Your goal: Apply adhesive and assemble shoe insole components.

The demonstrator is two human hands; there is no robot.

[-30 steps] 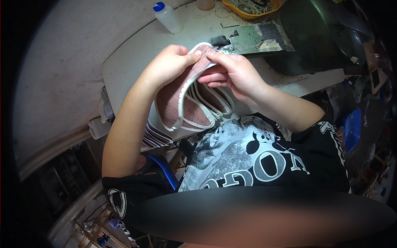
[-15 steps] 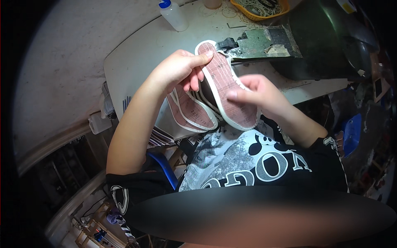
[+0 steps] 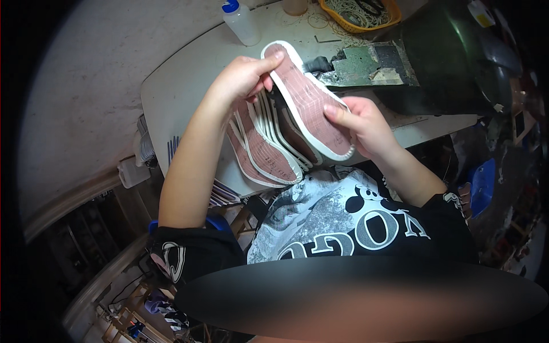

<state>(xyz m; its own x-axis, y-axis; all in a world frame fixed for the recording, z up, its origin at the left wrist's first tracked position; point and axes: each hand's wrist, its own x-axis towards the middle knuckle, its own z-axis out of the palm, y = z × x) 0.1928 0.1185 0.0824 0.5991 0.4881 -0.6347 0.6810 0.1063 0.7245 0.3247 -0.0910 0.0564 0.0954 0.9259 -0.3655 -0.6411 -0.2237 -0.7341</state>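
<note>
A shoe sole (image 3: 309, 100) with a pinkish-brown face and a raised white rim is held up over the table's near edge. My left hand (image 3: 246, 77) grips its far, narrower end, thumb lying on the pink face. On its right edge, nearer me, my right hand (image 3: 363, 123) is closed with the thumb on the face and the fingers behind. Beneath and to the left, several similar soles (image 3: 269, 157) lie overlapping in a row on the table, partly hidden by the held one and by my left hand.
On the pale table (image 3: 189, 77) stands a clear bottle (image 3: 242, 26) with a blue cap. A yellow basket (image 3: 361, 26) of cords sits at the back. The sewing machine's green metal plate (image 3: 366, 66) and dark body (image 3: 440, 63) occupy the right. A blue dustpan-like piece (image 3: 483, 187) is lower right.
Both hands have raised the sole slightly away from me and its near end has moved off my shirt. More of the row of soles beneath now shows.
</note>
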